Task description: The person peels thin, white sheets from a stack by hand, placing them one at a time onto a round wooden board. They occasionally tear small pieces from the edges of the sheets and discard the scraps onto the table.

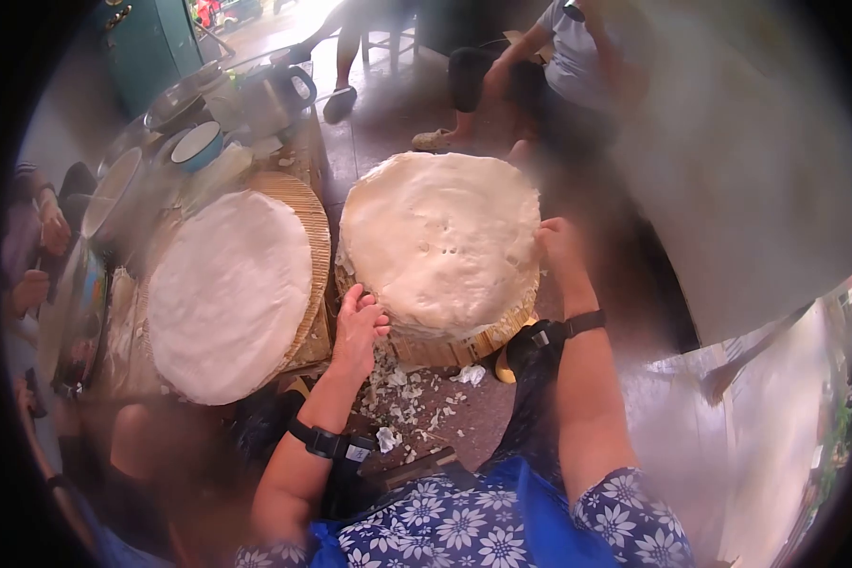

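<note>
A big round stack of pale, dough-like sheets (pixel 440 241) lies in front of me, its top lumpy with a few small holes near the middle. Under its front edge shows a round slatted bamboo mat (pixel 454 350). My left hand (pixel 358 327) is at the stack's lower left edge, fingers a little apart and slightly curled. At the right edge, my right hand (pixel 560 248) is closed with its fingertips pinched on the rim of the top sheet. To the left, a second round white sheet (pixel 232 293) covers most of another slatted bamboo mat (pixel 314 227).
White scraps (pixel 412 398) litter the floor between my legs. Back left stand a blue-rimmed bowl (pixel 197 147), a metal jug (pixel 273 99) and basins. Other people sit at the left and at the back, one in a grey shirt (pixel 582 62). A broom-like tool (pixel 729 369) is at right.
</note>
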Action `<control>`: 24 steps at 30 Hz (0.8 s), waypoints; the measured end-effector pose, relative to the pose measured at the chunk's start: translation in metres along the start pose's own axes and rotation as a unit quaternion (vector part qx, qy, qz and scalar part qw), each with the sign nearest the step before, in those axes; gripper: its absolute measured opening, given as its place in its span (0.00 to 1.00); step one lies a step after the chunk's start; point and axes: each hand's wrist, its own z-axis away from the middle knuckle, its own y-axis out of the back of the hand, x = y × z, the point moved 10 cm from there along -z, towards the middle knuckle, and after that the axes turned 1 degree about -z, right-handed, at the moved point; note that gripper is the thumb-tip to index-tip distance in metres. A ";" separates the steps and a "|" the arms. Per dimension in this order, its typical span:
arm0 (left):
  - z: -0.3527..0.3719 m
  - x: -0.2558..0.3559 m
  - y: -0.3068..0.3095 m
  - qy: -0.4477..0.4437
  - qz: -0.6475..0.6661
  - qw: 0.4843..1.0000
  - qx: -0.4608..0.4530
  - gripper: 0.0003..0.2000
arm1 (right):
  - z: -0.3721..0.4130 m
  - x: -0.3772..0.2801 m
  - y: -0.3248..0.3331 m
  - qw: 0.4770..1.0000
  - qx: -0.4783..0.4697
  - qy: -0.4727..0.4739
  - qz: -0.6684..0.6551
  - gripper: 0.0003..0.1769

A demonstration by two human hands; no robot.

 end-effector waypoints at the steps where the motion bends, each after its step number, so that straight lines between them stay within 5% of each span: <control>1: -0.002 -0.001 0.001 0.004 0.008 1.000 -0.001 0.34 | 0.008 -0.013 -0.002 0.999 -0.007 -0.013 -0.033 0.06; 8: -0.005 -0.005 0.009 0.006 0.001 0.999 0.040 0.31 | 0.014 -0.005 -0.036 0.951 -0.131 -0.111 -0.256 0.07; 9: -0.005 -0.004 0.009 0.003 0.006 0.999 0.043 0.31 | 0.030 -0.022 -0.041 0.910 -0.112 -0.183 -0.355 0.03; 12: -0.002 0.001 0.007 -0.006 0.030 0.999 0.039 0.29 | 0.012 0.015 -0.052 0.874 -0.170 -0.184 -0.416 0.02; 19: -0.007 0.009 0.005 -0.045 0.202 0.978 0.026 0.21 | 0.025 0.009 -0.058 0.881 -0.136 -0.236 -0.386 0.02; 24: -0.009 0.016 -0.004 -0.041 0.282 0.959 -0.016 0.14 | 0.006 0.048 -0.068 0.875 -0.195 -0.219 -0.385 0.06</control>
